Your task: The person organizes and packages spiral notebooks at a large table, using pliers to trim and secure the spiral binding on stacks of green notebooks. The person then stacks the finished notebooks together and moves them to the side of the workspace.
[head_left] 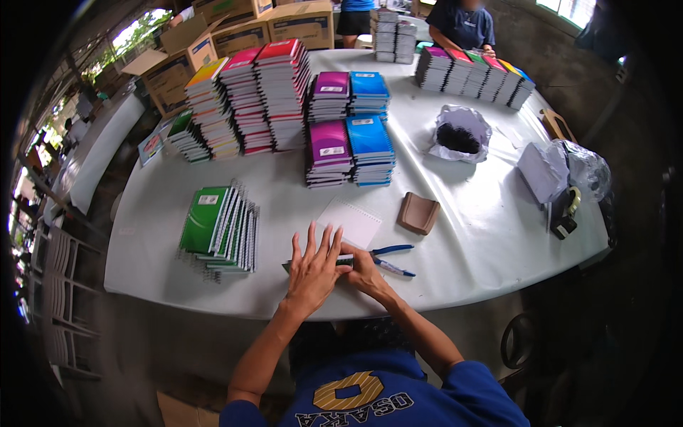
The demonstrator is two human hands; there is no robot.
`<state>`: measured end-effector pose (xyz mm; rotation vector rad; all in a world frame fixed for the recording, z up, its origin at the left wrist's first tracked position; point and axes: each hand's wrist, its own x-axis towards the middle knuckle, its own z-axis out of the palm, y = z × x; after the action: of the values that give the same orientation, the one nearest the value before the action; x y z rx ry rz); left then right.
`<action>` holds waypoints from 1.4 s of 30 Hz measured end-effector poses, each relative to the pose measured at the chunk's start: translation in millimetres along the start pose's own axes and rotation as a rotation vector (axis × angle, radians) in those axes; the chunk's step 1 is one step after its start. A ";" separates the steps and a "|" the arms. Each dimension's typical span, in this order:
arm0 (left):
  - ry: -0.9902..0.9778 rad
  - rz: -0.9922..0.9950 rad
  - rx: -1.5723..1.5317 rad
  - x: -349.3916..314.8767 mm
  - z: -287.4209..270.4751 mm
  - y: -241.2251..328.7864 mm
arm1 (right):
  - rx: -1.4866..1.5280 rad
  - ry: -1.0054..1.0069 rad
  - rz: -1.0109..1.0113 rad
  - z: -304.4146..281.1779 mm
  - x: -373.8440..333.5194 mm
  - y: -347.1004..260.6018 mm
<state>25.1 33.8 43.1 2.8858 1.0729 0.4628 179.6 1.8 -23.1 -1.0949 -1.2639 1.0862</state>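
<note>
We find the left hand (313,274) spread flat, fingers extended, over a green notebook (344,260) just below frame centre; the right hand (361,270) grips its end. Beside: blue-handled pliers (393,249). Centre left on the bench (491,249): stacked green notebooks (203,220).

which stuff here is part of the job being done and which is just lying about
Seems part of the job:
green notebook, at both hands
white sheet, just beyond the hands
blue-handled tool, beside the right hand

Seems just lying about:
brown holder
tape dispenser
cardboard boxes
</note>
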 end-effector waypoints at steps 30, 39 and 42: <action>0.072 0.029 -0.226 -15.0 8.3 -14.7 | -0.170 -0.135 -0.219 -8.0 -14.2 -36.5; 0.424 -0.294 -1.242 -33.0 19.0 -45.9 | 0.129 0.002 -0.010 -10.5 -0.8 -17.5; 0.328 -0.330 -1.440 -30.6 34.5 -37.5 | 0.078 0.022 0.028 0.5 -4.5 7.2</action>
<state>-10.8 45.3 -2.8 1.3776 0.6864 1.0932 179.0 -1.6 -31.0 -1.0651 -1.1823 1.1323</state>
